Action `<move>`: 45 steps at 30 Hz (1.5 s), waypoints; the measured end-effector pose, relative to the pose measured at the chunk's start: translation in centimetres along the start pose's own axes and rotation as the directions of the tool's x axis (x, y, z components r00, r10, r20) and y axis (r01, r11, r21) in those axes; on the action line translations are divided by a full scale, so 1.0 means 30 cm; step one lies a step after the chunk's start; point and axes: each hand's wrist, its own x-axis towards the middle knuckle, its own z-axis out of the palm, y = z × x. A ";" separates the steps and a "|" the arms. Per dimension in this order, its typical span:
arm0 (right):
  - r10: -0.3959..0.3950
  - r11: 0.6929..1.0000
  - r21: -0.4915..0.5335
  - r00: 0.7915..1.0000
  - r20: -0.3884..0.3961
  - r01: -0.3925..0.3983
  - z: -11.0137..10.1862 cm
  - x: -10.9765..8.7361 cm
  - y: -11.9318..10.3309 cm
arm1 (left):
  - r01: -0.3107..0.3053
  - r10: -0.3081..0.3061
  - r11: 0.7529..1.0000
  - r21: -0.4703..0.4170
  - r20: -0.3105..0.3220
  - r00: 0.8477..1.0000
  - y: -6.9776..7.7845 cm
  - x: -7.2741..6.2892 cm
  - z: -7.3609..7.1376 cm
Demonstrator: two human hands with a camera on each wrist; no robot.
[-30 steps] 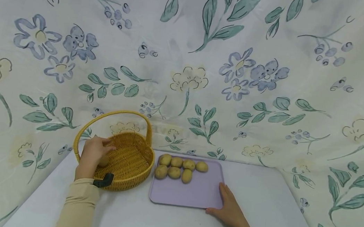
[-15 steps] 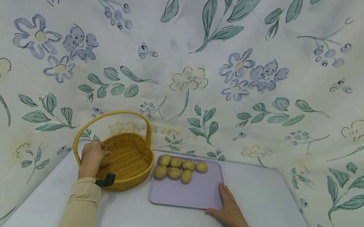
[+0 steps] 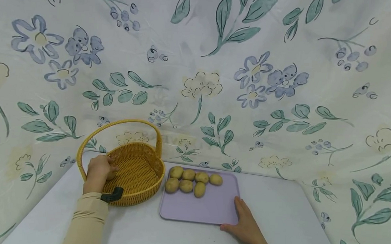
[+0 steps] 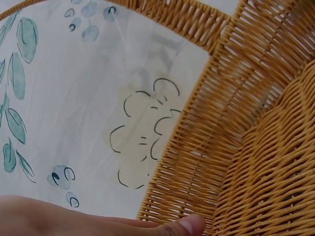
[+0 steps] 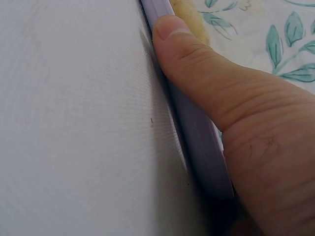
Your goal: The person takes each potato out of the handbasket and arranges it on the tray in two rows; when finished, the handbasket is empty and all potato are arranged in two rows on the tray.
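Note:
In the head view my left hand (image 3: 98, 169) reaches inside the left part of a yellow wicker basket (image 3: 145, 194) with a tall arched handle. Its fingers hold a potato (image 3: 112, 175), mostly hidden behind them; the left wrist view shows only thumb and hand edge against the woven wall (image 4: 182, 162). To the right lies a lilac rectangular tray (image 3: 193, 210), bearing several potatoes (image 3: 186, 186) in two rows toward its back left. My right hand (image 3: 244, 224) holds the tray's front right corner, thumb (image 5: 184, 49) on the front rim and fingers along the right side.
Both basket and tray stand on a white table (image 3: 161, 235). Behind them hangs a floral cloth (image 3: 190, 99) that also runs down both sides. The basket handle (image 3: 121, 122) arches over the basket, close to the left forearm (image 3: 86, 220).
My left hand has moved slightly lower into the basket's left side, and less of the potato shows. My right hand and the tray have stayed in place.

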 end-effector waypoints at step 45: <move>-0.009 1.000 0.013 1.000 0.007 0.009 0.000 0.005 0.007 | -0.038 0.048 0.997 -0.072 0.153 0.987 -0.034 0.006 0.050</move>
